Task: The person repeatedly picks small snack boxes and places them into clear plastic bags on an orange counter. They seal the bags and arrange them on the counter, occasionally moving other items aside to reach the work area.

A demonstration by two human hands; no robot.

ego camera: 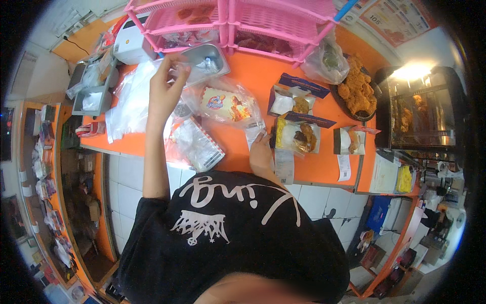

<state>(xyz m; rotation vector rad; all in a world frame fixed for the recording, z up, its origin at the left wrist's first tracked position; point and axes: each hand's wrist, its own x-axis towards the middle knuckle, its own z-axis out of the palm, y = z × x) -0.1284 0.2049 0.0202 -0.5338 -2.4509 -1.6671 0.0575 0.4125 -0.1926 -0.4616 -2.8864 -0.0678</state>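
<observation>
My left hand (169,78) is raised at the near-left rim of a stainless steel pan (208,53), fingers curled and partly blurred; whether it holds anything is unclear. A small clear plastic packet (208,64) lies in that pan. My right hand (262,154) pinches a printed paper receipt (254,133) beside a clear plastic bag (243,91). Inside the bag is a food box (226,104) with a chicken picture and a logo. Nearer me sits another bagged box (201,148) with a striped edge. Right of my right hand stands an open meal box (300,135) with rice and fried chicken.
Two more open meal boxes (292,100) (350,140) stand on the orange counter (250,68). Fried chicken fills a dark tray (357,89) beside a lit display warmer (421,110). Plastic bags (133,102) lie left. Pink racks (273,22) and a white printer (133,41) line the back.
</observation>
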